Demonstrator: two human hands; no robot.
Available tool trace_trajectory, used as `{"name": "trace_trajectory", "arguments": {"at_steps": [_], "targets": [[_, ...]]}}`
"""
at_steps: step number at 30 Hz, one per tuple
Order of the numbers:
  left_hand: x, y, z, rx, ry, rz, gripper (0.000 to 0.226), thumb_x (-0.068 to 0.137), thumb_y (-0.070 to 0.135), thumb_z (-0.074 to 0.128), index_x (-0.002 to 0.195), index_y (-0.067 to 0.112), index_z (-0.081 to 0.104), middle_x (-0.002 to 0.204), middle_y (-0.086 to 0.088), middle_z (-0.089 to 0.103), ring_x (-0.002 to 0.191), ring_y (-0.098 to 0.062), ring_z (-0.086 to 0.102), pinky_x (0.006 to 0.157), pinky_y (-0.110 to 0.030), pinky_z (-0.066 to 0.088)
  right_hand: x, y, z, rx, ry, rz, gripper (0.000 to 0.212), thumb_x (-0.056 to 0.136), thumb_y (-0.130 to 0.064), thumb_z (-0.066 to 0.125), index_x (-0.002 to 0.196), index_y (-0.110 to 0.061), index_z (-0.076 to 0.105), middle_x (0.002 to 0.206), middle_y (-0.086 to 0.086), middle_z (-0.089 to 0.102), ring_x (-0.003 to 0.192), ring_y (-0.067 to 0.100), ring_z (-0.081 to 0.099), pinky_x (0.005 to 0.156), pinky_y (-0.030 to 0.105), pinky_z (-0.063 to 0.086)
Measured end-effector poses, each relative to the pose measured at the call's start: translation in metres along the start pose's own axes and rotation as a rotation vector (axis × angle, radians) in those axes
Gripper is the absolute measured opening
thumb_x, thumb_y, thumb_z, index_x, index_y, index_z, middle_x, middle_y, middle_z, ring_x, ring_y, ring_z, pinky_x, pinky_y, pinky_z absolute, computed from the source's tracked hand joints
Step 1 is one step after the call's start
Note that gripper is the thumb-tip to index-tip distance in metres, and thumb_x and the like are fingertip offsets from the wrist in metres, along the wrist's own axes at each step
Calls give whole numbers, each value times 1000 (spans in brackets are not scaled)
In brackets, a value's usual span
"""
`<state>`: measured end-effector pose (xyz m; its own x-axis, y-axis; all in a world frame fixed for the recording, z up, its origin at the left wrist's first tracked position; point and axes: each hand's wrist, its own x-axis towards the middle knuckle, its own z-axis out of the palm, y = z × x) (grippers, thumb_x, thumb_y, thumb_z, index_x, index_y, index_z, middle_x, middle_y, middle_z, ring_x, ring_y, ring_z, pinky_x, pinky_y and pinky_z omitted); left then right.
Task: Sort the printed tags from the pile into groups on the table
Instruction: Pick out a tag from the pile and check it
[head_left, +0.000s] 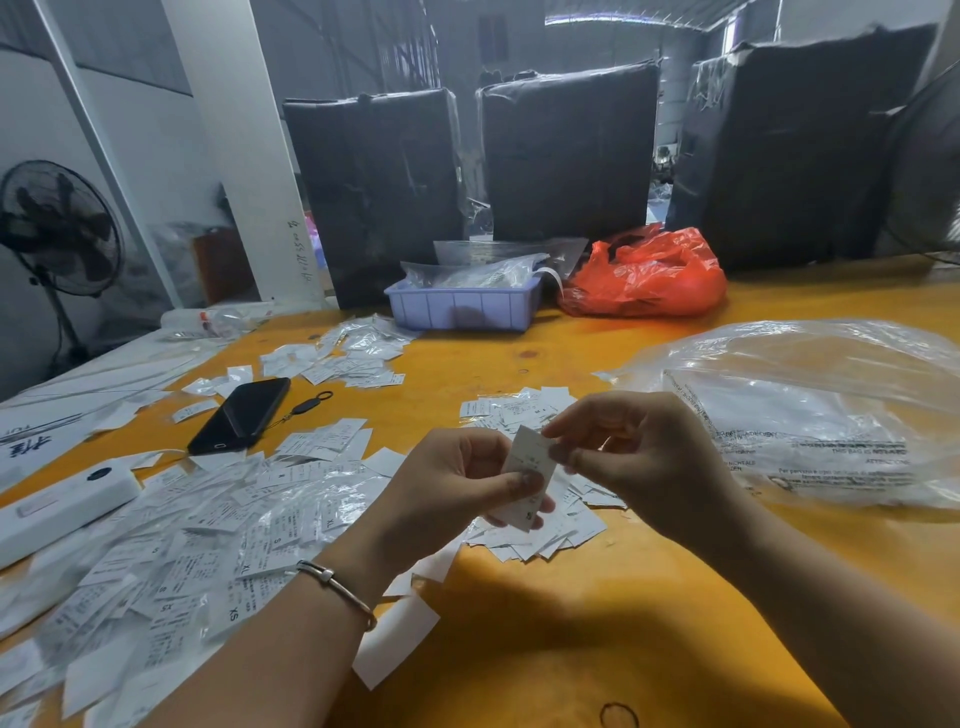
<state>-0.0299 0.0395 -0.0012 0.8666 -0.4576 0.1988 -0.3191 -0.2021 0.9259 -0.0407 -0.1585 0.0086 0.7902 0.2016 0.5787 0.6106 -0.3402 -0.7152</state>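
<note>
— What's on the desk?
— A big pile of tags at lower left, a smaller group at centre under the hands, another just above.
— And the hands?
— Left hand grips a small stack; right hand fingers pinch its top tag.

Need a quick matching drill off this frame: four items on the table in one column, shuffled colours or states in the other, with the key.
Things
1. phone
2. plastic tray
3. crumpled bag
4. tag

States
A. red-orange, beside the tray
B. pinched by left hand and right hand
C. black, lying face up
D. lavender, holding clear packets

Pairs: 1-C, 2-D, 3-A, 4-B
</note>
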Motion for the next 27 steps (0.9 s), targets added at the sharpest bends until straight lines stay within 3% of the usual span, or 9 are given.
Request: {"name": "trace_trajectory", "arguments": {"at_steps": [3, 9, 14, 17, 20, 24, 27], "targets": [[2, -3, -1, -31, 2, -10, 21, 87, 10, 68, 103, -3, 67, 88, -6, 77, 79, -22, 75, 65, -22, 57, 0, 1, 2, -24, -59, -3, 11, 77, -6, 75, 81, -16, 77, 72, -4, 72, 65, 10, 63, 54, 24, 50], [1, -2, 1, 53, 13, -1, 26, 79, 28, 69, 93, 6, 68, 83, 1, 77, 81, -12, 74, 61, -17, 54, 0, 6, 1, 23, -212, 65, 5, 80, -18, 74, 84, -19, 77, 81, -5, 72, 78, 14, 64, 59, 31, 51], [1, -2, -1, 52, 20, -57, 22, 83, 18, 71, 98, 3, 67, 83, -8, 77, 78, -19, 75, 65, -21, 57, 3, 9, -2, -2, -271, 104, 7, 79, -21, 75, 86, -20, 78, 82, -6, 71, 80, 10, 63, 62, 19, 45], [1, -2, -6, 142, 58, -104, 11, 87, 16, 70, 97, 13, 67, 82, -4, 77, 79, -16, 75, 70, -26, 60, 7, 13, -12, -200, -112, 89, 9, 80, -16, 73, 87, -19, 77, 73, -14, 68, 67, 2, 62, 58, 17, 46], [1, -7, -19, 420, 227, -115, 8, 90, 16, 66, 87, 23, 69, 78, 8, 75, 76, -6, 71, 72, -31, 59, 11, 20, -29, -545, 128, 127, 12, 79, -11, 66, 81, -18, 75, 71, -8, 69, 64, 12, 62, 62, 32, 54], [0, -13, -38, 691, 452, -211, 19, 94, 16, 56, 84, 27, 67, 81, 9, 68, 75, -11, 61, 64, -31, 49, 12, 31, -38, -784, 83, 333, 14, 82, -17, 58, 82, -21, 71, 86, -1, 69, 79, 21, 60, 63, 29, 47], [-1, -15, -49, 856, 498, -345, 27, 93, 9, 44, 83, 27, 62, 84, 6, 63, 76, -17, 57, 62, -32, 46, 14, 41, -46, -928, 117, 442, 18, 84, -16, 55, 96, -17, 68, 103, 6, 66, 95, 27, 57, 74, 33, 45]]}}
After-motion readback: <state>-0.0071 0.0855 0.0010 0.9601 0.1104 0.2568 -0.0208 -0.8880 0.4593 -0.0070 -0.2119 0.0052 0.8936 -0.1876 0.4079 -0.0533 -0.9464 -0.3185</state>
